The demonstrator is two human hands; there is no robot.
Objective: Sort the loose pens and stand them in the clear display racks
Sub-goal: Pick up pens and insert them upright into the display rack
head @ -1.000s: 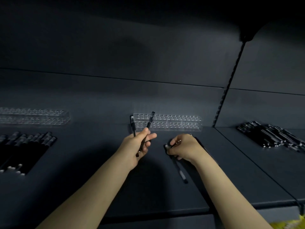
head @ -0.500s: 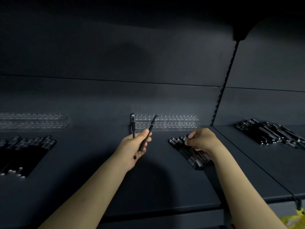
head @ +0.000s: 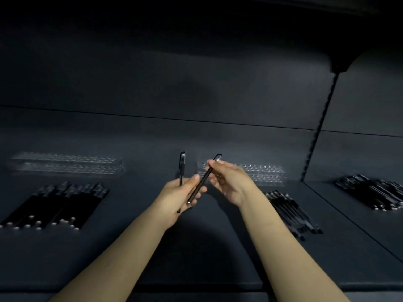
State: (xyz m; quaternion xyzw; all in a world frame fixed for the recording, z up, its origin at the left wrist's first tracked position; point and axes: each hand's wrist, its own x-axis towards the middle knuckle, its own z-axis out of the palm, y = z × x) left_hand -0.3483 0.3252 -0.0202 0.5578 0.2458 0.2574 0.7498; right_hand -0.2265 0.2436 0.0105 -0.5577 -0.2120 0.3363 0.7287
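Now left hand (head: 177,198) fingers hold upright pen (head: 182,164), slanted pen (head: 202,183) — right hand (head: 231,182) pinches the latter.

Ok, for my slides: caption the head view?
Left hand holds an upright pen and a slanted pen, whose top the right hand pinches, before a clear rack.

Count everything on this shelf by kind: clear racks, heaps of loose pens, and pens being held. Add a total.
Clear racks: 2, left rack, middle rack
Pen heaps: 3, left heap, middle heap, right heap
Held pens: 2, upright pen, slanted pen
Total: 7
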